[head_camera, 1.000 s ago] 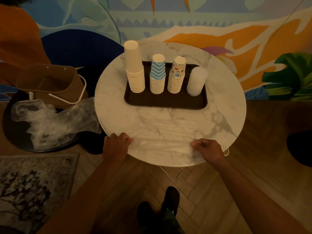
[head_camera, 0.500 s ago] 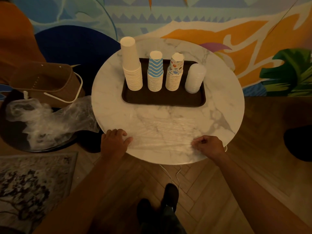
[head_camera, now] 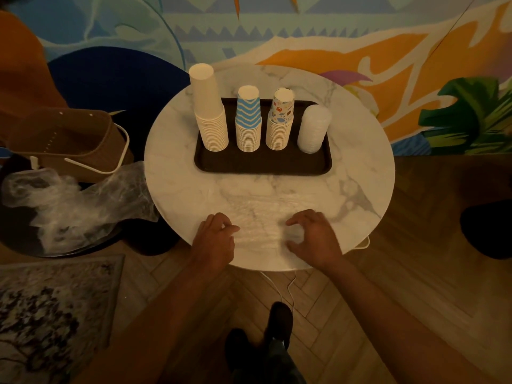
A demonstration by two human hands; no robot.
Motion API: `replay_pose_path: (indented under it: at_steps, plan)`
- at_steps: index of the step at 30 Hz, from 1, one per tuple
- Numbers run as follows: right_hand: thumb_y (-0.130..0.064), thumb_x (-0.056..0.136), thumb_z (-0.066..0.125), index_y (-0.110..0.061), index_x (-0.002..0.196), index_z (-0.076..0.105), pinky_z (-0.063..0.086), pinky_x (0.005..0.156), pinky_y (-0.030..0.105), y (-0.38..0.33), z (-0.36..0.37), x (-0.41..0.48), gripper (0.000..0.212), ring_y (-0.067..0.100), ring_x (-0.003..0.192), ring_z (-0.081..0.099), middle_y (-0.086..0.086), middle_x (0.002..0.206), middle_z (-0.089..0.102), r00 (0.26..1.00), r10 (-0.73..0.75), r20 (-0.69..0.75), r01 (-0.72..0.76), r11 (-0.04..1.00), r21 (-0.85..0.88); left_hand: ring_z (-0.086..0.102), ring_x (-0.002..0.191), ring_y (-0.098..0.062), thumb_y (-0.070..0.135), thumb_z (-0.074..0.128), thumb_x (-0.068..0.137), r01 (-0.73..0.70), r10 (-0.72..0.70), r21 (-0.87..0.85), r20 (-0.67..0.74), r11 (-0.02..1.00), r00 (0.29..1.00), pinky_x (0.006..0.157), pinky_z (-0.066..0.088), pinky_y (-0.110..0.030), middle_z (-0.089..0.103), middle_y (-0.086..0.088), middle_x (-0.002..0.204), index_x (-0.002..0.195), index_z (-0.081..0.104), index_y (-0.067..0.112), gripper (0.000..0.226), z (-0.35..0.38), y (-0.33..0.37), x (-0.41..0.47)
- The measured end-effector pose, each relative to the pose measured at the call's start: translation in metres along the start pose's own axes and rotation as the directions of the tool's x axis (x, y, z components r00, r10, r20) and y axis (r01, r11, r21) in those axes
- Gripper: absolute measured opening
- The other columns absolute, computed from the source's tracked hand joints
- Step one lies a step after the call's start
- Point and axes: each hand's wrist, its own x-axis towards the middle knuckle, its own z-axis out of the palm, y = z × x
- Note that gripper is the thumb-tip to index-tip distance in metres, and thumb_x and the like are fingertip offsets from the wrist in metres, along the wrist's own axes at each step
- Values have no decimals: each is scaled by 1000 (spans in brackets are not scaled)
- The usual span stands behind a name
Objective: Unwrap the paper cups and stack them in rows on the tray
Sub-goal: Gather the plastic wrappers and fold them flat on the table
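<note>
A dark brown tray (head_camera: 263,164) sits at the back of the round marble table (head_camera: 352,173). It carries one row of upside-down stacks: tall plain white cups (head_camera: 210,115), blue zigzag cups (head_camera: 248,120), printed cups (head_camera: 280,120) and a translucent white stack (head_camera: 314,128). A flat sheet of clear plastic wrap (head_camera: 263,214) lies on the near part of the table. My left hand (head_camera: 216,239) pinches its left side with curled fingers. My right hand (head_camera: 313,236) claws into its right side, bunching the film under the fingers.
A brown basket with a white handle (head_camera: 69,139) and a heap of crumpled clear plastic (head_camera: 69,200) lie on a low dark round table (head_camera: 16,234) at the left. A patterned rug (head_camera: 50,314) covers the floor at the lower left. My shoes (head_camera: 279,320) stand under the table edge.
Both hands have slid inward along the table's near edge, drawing the plastic wrap together. The right hand's fingers have spread into a claw over the film.
</note>
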Motion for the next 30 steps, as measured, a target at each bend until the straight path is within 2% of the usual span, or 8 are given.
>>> replay_pose_path:
  at_steps: [4, 9, 11, 15, 20, 24, 27, 30]
  plan:
    - [-32, 73, 82, -23, 131, 63, 46, 96, 31, -18, 21, -7, 62, 21, 116, 52, -3, 133, 58, 981, -100, 169, 99, 995, 16, 56, 96, -23, 12, 76, 78, 43, -39, -45, 73, 998, 997, 84, 55, -42, 60, -1, 111, 113, 76, 13, 35, 4, -2, -2]
    - [-54, 72, 68, -23, 144, 50, 45, 99, 38, -22, 30, -9, 80, 23, 119, 50, -1, 140, 52, 974, -92, 207, 106, 993, -57, 52, 118, -22, 61, 57, 80, 32, -53, 79, 281, 996, 958, 97, 43, -42, 58, 5, 132, 134, 64, 22, 67, -4, -11, -4]
    - [-55, 72, 65, -22, 145, 51, 45, 97, 38, -22, 29, -8, 81, 23, 117, 50, -2, 138, 52, 976, -88, 197, 106, 991, -84, 51, 123, -21, 69, 50, 79, -7, -40, 138, 332, 990, 942, 101, 38, -42, 56, 6, 137, 141, 58, 25, 77, -11, -14, -1]
    - [-58, 73, 67, -25, 143, 54, 44, 99, 39, -21, 26, -1, 79, 24, 119, 48, -2, 142, 49, 971, -97, 219, 136, 976, -168, 57, 118, -20, 41, 66, 78, -110, 66, 99, 371, 989, 926, 105, 36, -40, 60, 4, 133, 148, 49, 28, 74, -22, -29, 8]
    - [-64, 78, 64, -25, 139, 58, 43, 98, 41, -24, 26, 3, 72, 27, 120, 50, 1, 142, 50, 969, -114, 220, 168, 955, -244, 67, 99, -26, -1, 75, 61, -269, 235, 106, 254, 957, 938, 100, 48, -45, 71, -4, 116, 129, 66, 16, 71, -25, -46, 8]
    - [-71, 82, 59, -25, 141, 55, 41, 104, 39, -30, 25, 5, 75, 24, 124, 48, 1, 143, 48, 970, -95, 226, 161, 942, -295, 72, 96, -26, 11, 54, 78, -328, 294, 219, 174, 919, 940, 100, 49, -49, 76, -8, 108, 110, 73, 11, 37, -18, -58, 2]
    - [-79, 80, 57, -26, 143, 52, 39, 107, 39, -33, 26, 6, 83, 23, 126, 45, 0, 144, 46, 968, -67, 241, 141, 941, -306, 73, 91, -30, 15, 44, 87, -376, 344, 246, 163, 894, 925, 91, 52, -51, 76, -10, 105, 92, 74, 7, 31, -19, -60, 0]
    - [-74, 81, 63, -28, 142, 54, 37, 107, 38, -33, 25, 9, 77, 22, 126, 45, -2, 142, 47, 968, -46, 247, 117, 952, -282, 71, 81, -25, 20, 47, 90, -207, 204, 99, 45, 973, 978, 86, 53, -42, 78, -4, 95, 97, 75, 12, 30, -24, -56, 5]
